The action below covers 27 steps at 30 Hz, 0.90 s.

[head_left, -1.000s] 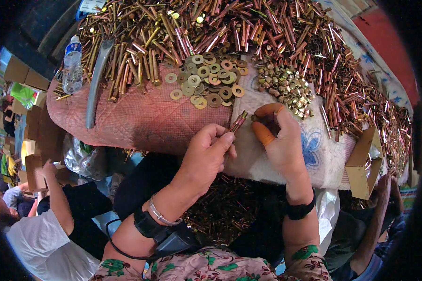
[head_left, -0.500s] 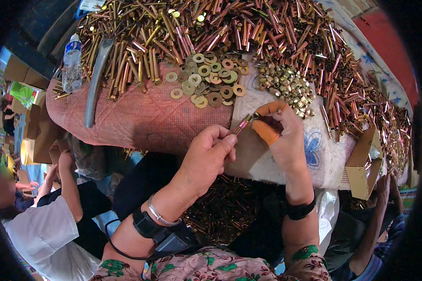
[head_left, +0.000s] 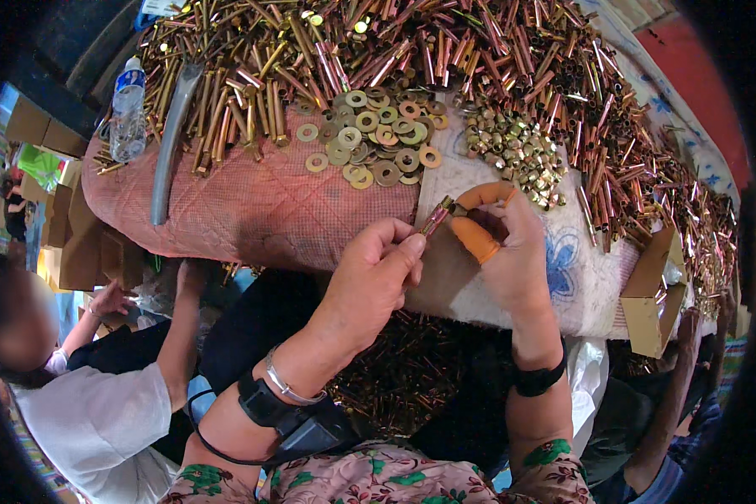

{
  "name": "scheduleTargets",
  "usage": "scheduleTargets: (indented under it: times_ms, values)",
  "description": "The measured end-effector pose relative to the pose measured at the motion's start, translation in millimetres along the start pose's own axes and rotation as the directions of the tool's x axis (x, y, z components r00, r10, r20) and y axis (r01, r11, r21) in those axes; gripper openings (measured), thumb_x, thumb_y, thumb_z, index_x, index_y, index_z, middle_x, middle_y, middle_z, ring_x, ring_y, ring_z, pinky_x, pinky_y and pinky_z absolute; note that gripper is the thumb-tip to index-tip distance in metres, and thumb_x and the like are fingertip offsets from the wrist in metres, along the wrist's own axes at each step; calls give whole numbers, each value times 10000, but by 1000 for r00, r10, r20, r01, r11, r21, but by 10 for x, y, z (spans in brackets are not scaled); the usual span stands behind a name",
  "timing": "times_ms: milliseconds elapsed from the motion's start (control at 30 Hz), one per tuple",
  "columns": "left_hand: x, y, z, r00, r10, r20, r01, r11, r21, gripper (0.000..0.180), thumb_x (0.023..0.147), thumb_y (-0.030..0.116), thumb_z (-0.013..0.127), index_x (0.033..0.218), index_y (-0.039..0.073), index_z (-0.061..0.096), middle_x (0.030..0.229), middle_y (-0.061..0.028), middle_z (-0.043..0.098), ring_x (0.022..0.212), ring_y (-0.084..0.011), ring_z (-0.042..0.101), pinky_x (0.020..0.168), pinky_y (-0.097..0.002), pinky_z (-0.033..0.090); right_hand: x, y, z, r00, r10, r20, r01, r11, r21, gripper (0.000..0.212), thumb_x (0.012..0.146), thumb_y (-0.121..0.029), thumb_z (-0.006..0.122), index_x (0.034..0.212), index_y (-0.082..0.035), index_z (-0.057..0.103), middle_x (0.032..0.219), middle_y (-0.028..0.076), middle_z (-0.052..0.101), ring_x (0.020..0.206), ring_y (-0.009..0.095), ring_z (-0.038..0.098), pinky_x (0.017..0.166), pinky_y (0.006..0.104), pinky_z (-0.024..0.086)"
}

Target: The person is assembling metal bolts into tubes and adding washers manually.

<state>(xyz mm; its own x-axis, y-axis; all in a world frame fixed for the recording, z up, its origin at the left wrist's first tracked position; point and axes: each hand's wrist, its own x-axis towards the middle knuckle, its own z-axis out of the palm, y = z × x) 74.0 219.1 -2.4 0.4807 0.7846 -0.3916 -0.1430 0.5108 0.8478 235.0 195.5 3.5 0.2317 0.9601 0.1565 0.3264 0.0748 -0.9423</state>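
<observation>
My left hand (head_left: 376, 273) is closed, with thumb and index finger pinching a short sleeved bolt (head_left: 436, 218) that slants up to the right. My right hand (head_left: 512, 244) wears orange finger covers on thumb and index finger. Those two fingertips close around the bolt's upper end on a small dark metal piece (head_left: 459, 210), mostly hidden, perhaps a nut. Just beyond the hands lie a heap of flat washers (head_left: 378, 139) and, to its right, a pile of small brassy cone-shaped nuts (head_left: 521, 158).
Long bolts (head_left: 227, 109) and metal sleeves (head_left: 512, 50) are heaped along the far side of the padded surface (head_left: 252, 218). At left are a plastic bottle (head_left: 128, 113) and a grey tube (head_left: 173, 151). A cardboard box (head_left: 653, 294) sits at right. Co-workers sit on both sides.
My right fingers shift slightly around the bolt's end, while my left hand and the bolt rise a little. The co-worker at left has leaned in and moved both arms.
</observation>
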Motion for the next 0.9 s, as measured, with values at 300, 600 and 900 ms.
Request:
scheduleTargets:
  times_ms: [300,600,900]
  values:
    - [-4,22,-30,997,-26,69,29,999,-43,142,900,190,511,910,48,510,633,24,468,435,-5,304,391,-146,227,29,18,-74,989,145,-26,-139,978,153,198,775,-7,630,970,-22,597,816,13,604,721,76,542,666,211,445]
    - [-11,13,-85,997,9,72,-13,999,53,132,885,177,528,895,45,521,648,23,482,456,-6,328,404,-141,240,48,89,-134,989,124,85,-143,949,280,201,788,-7,610,985,-48,618,769,-27,588,662,52,498,594,190,403]
    - [-28,23,-83,997,71,31,-76,974,213,69,872,145,533,866,77,532,647,36,487,493,-9,363,421,-146,280,29,12,-137,982,154,110,-173,965,198,154,794,-32,620,947,-22,613,761,-17,581,660,57,497,597,190,409]
